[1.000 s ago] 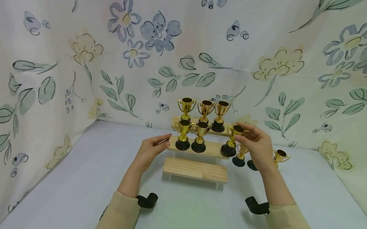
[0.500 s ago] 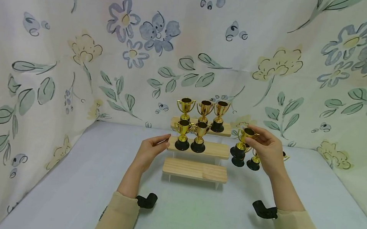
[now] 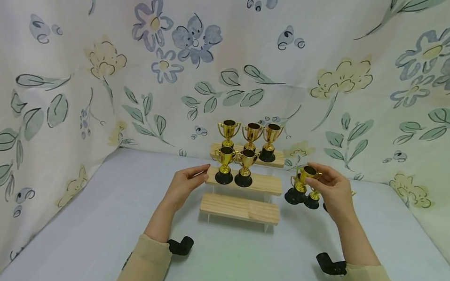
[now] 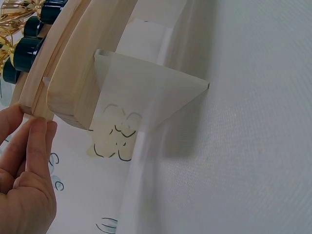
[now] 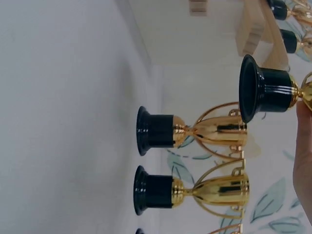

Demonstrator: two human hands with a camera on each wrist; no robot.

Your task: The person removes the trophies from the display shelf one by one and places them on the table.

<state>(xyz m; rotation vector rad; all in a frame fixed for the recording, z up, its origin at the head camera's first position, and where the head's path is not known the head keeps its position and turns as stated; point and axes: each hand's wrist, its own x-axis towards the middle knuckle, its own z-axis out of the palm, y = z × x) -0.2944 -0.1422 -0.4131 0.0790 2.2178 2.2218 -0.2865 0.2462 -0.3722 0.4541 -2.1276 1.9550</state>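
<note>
Okay, using the middle shelf (image 3: pixel 264 183) as the dial: the person's right hand (image 3: pixel 338 191) is out around 3 o'clock, pinching a gold trophy (image 3: pixel 303 179) by its cup between thumb and fingers. It's up off the tabletop (image 3: pixel 233 270) too — in the right wrist view you can look into the hollow under its black base. More standing trophies (image 5: pixel 219 189) are right by it at 3 o'clock on the tabletop, at least one partly hidden by the hand.

Over at 9 o'clock the left hand (image 3: pixel 182 187) pinches the end of the middle shelf, thumb and fingertips at its edge. That board carries a trophy pair (image 3: pixel 223 176) toward its 9 o'clock end. At 12 o'clock there's the top shelf (image 3: pixel 279 161) with a trophy trio (image 3: pixel 270 141), and the bottom shelf (image 3: pixel 240 208) sits at 6 — flowery cloth (image 3: pixel 195 41) behind everything.
</note>
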